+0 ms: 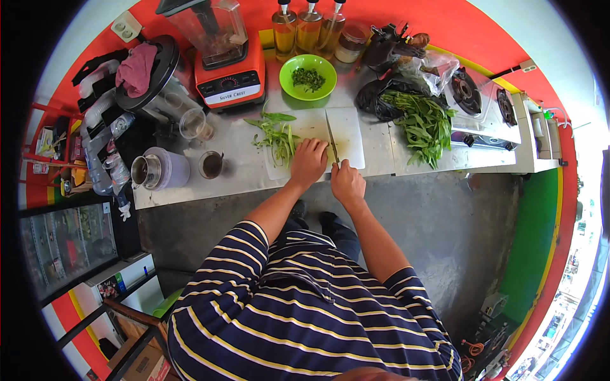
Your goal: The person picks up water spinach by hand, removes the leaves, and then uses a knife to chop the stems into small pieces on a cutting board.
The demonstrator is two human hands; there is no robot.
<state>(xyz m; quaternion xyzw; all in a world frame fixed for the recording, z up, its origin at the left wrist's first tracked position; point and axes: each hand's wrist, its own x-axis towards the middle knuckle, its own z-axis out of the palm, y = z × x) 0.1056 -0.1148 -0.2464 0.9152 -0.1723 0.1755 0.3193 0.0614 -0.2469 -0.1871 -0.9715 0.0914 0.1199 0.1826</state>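
A white cutting board [348,130] lies on the metal counter. My right hand [347,183] is closed round the handle of a knife [332,134], whose blade points away across the board. Just left of the blade, my left hand [309,160] rests with curled fingers on the cut end of some leafy greens [277,138], which spread over the board's left side. Behind the board, a green bowl [293,94] holds chopped greens [309,79]. A larger bunch of leafy greens [422,124] lies to the right, partly in a black plastic bag [373,101].
An orange blender [230,82] stands at the back left, with oil bottles [309,30] beside it. A glass [211,165], a clear cup [193,124] and a purple container [171,167] are on the left. At the right is a gas stove [486,138].
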